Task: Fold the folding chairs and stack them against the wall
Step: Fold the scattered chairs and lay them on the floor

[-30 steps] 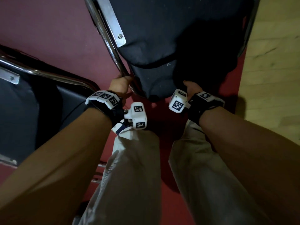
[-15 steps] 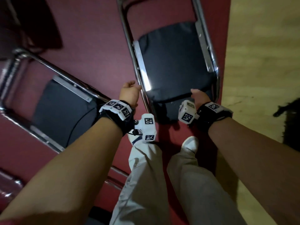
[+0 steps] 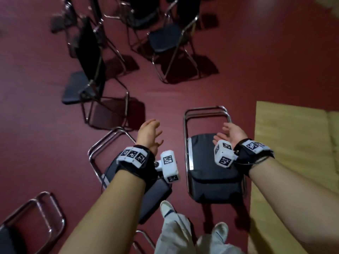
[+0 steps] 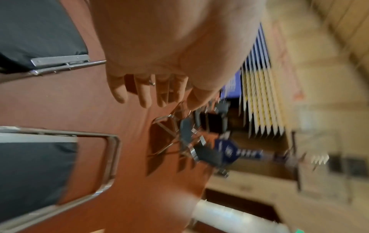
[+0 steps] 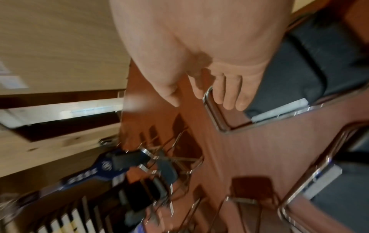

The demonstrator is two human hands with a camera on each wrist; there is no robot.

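Observation:
A folded chair (image 3: 211, 180) with a black seat pad and chrome frame lies flat on the red floor in front of my feet. Just left of it, partly under my left forearm, lies a second folded chair (image 3: 154, 197). My left hand (image 3: 150, 132) hovers above the floor between them, fingers straight, holding nothing. My right hand (image 3: 233, 132) hovers over the first chair, palm turned inward, also empty. The left wrist view shows straight fingers (image 4: 143, 94) over the red floor beside a chair frame (image 4: 111, 157). In the right wrist view my fingers (image 5: 229, 94) hang over the chair's chrome end loop (image 5: 211, 113).
A third folded chair (image 3: 60, 215) lies at the lower left. Several unfolded chairs stand farther off, one at the left (image 3: 77, 88) and one behind (image 3: 163, 39). A pale wooden floor strip (image 3: 293, 162) borders the red floor on the right.
Both hands have let go of the chair's end and lifted away with fingers spread. The chair now lies flat on the floor. My view has risen to take in the standing chairs.

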